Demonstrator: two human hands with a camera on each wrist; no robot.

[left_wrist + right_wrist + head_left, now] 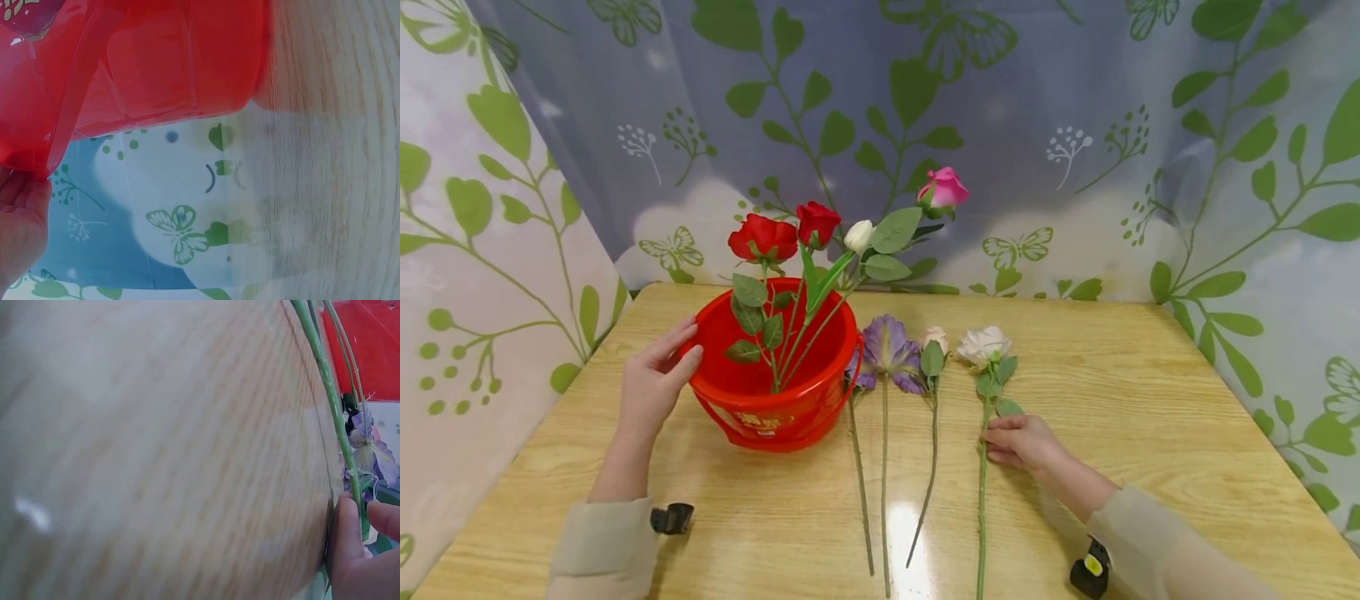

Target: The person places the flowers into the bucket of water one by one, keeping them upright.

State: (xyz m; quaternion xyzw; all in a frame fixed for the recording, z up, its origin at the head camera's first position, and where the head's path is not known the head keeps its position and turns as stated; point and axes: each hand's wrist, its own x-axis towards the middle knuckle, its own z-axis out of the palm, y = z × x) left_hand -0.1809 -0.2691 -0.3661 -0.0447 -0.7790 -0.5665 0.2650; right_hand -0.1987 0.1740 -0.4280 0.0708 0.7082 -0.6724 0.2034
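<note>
A red plastic bucket stands on the table at centre left. My left hand holds its rim from the left side, and the fingers meet the rim in the left wrist view. In the bucket stand a large red rose, a smaller red rose, a white tulip and a pink rose. My right hand pinches the green stem of a white rose, just under its leaves. That stem runs along the table towards me.
A purple iris and a small pale pink rose lie between bucket and white rose, stems towards me. Another thin stem lies left of the iris. Patterned cloth hangs behind the wooden table.
</note>
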